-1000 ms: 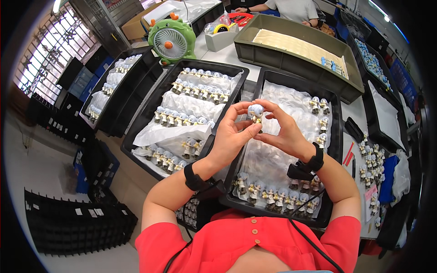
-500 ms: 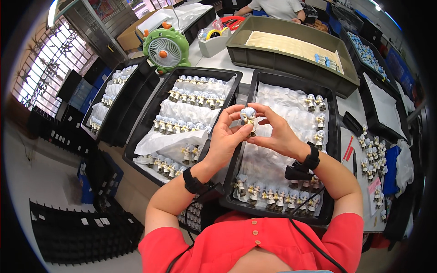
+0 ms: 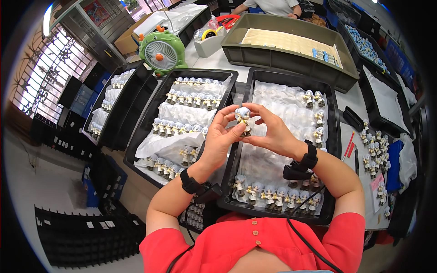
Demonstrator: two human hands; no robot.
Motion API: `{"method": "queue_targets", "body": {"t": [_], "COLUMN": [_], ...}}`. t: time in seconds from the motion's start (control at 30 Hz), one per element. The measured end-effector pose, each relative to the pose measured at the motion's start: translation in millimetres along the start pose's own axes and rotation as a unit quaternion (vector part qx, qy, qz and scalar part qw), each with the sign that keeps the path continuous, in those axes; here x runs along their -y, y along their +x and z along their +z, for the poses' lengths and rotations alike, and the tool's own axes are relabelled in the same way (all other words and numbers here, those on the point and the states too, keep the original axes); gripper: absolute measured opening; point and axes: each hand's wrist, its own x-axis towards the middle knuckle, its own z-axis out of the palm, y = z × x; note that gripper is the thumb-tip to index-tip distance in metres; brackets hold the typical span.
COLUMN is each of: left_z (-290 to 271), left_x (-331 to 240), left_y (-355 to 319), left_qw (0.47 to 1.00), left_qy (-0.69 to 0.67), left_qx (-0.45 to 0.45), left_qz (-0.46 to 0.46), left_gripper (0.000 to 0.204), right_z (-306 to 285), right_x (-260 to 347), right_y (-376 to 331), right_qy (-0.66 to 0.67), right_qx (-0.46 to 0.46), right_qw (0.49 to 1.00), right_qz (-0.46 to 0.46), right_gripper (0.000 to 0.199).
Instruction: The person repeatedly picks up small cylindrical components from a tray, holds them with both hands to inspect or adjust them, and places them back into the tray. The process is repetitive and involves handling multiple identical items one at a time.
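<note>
Between my two hands, upright above the gap where two black trays meet, is a small figurine [image 3: 243,116] with pale blue hair and a white and gold outfit. My left hand [image 3: 222,136] grips it, thumb across its lower front. My right hand [image 3: 276,133] curls round its other side, fingertips at its head and base. Below, the right tray [image 3: 337,136] is lined with white sheeting and holds similar figurines [image 3: 279,198] along its near and right sides. Rows of the same figurines [image 3: 193,99] lie on sheeting in the left tray [image 3: 132,144].
A green fan [image 3: 162,53] stands behind the left tray. Beyond the right tray sits a large olive bin [image 3: 291,59]. More figurines [image 3: 376,150] cluster on the table at right, near red sticks [image 3: 349,144] and a blue block [image 3: 395,164]. A co-worker [image 3: 273,6] is at the back.
Both hands and the figurine have shifted slightly left. The figurine now appears a little more upright, its front turned more into view. Both hands keep their hold.
</note>
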Motion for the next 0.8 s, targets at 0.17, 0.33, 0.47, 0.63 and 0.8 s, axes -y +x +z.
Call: {"method": "queue_targets", "body": {"t": [0.17, 0.33, 0.47, 0.63, 0.8], "left_z": [-2.3, -2.1, -1.2, -3.8, -5.6], "left_x": [0.4, -1.3, -3.6, -1.1, 3.4], "left_y": [1.5, 0.1, 0.4, 0.5, 2.0], "left_qw": [0.999, 0.998, 0.998, 0.995, 0.994], "left_qy": [-0.027, -0.039, -0.054, -0.085, -0.090], "left_qx": [0.005, 0.010, 0.020, 0.024, 0.012], "left_qz": [-0.032, -0.039, -0.036, -0.037, -0.056], "left_gripper": [0.050, 0.047, 0.044, 0.038, 0.037], "right_z": [-0.2, 1.7, 2.1, 1.7, 2.2], "right_x": [-1.4, -1.9, -2.3, 3.3, 9.2], "right_y": [0.2, 0.8, -0.2, -0.2, 0.4], "right_qy": [-0.014, -0.022, -0.021, -0.063, -0.131], "right_qx": [-0.003, -0.019, -0.024, -0.070, -0.101], "right_qw": [1.000, 0.999, 0.999, 0.994, 0.974], "right_qz": [0.006, -0.013, -0.006, -0.058, -0.157], "right_gripper": [0.075, 0.074, 0.073, 0.072, 0.072]}}
